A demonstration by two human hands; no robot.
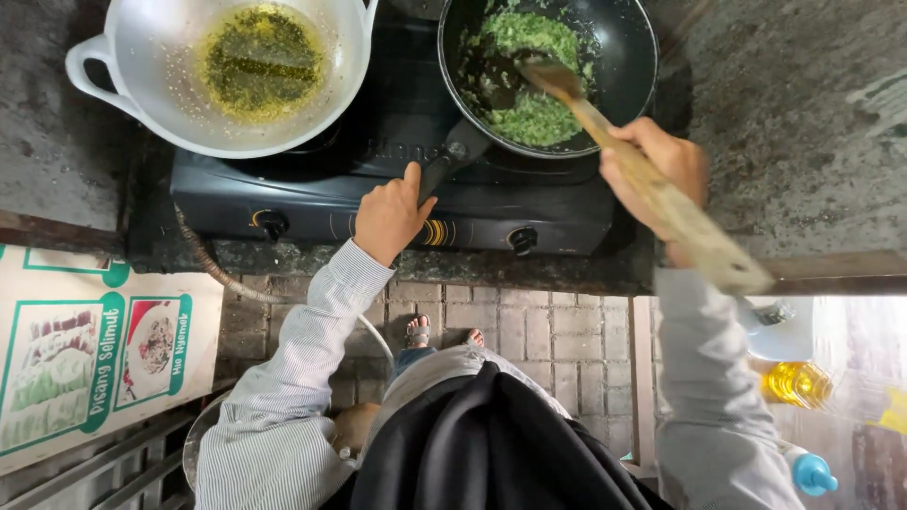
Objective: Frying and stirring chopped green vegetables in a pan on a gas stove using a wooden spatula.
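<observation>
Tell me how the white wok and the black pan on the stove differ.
The white wok is pale with loop handles; the black pan is dark with one long handle, held by the left hand. The wok holds yellowish oil with dark bits; the pan holds a chopped green mix, stirred with a wooden spatula in the right hand. Both sit on the stove.

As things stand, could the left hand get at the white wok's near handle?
Probably yes. The left hand grips the black pan's handle at the stove's front edge, and the white wok sits just beside it. Nothing lies between, though it would have to let go first.
</observation>
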